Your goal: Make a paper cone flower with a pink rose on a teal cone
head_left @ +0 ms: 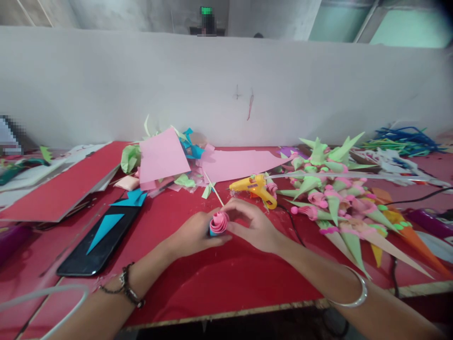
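A pink rolled paper flower (220, 222) with a strip of blue at its base sits between my hands, over the near middle of the table. My left hand (193, 232) is closed round it from the left. From the right, my right hand (253, 226) pinches at its side with bent fingers. A thin pale stick (214, 190) points away from me just behind the flower; its near end is hidden at my fingers, so I cannot tell which hand touches it. Beyond my right hand lies a yellow glue gun (260, 189) with a clear glue stick in its back.
Finished paper flowers (332, 198) with green leaves are heaped at right. Pink paper sheets (164, 158) lie at the back. On the left, blue paper pieces (106, 229) rest on a black phone (83, 259). A dark cord (293, 226) trails across the red table (219, 283).
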Demonstrator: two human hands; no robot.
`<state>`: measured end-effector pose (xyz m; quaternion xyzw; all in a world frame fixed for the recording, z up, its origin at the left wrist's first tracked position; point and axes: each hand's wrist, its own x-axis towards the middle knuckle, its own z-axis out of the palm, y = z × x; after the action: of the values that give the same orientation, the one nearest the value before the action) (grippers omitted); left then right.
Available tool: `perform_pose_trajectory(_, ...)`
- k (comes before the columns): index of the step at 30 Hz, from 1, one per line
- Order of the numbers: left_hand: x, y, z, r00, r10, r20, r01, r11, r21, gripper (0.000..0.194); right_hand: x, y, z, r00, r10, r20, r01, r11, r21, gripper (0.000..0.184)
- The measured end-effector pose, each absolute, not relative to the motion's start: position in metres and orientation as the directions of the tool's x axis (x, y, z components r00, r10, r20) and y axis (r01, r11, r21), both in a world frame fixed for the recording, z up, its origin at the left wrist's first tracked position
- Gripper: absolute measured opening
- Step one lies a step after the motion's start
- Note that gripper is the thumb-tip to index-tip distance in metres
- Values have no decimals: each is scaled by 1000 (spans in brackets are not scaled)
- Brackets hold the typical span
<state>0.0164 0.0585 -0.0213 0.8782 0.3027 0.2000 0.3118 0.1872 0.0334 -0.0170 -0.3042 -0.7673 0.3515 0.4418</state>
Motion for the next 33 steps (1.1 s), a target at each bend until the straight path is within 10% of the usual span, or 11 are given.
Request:
perform_pose_trajectory(17,13,63,-28,823,566,-47,238,-268,934,30,189,35,-15,-340,749,569,263,657,-707,5)
perform_pose_trajectory(33,19,63,-25,558,781,281,538,-598,594,13,189,36,-17,-160,778,607,453,605,-655,6)
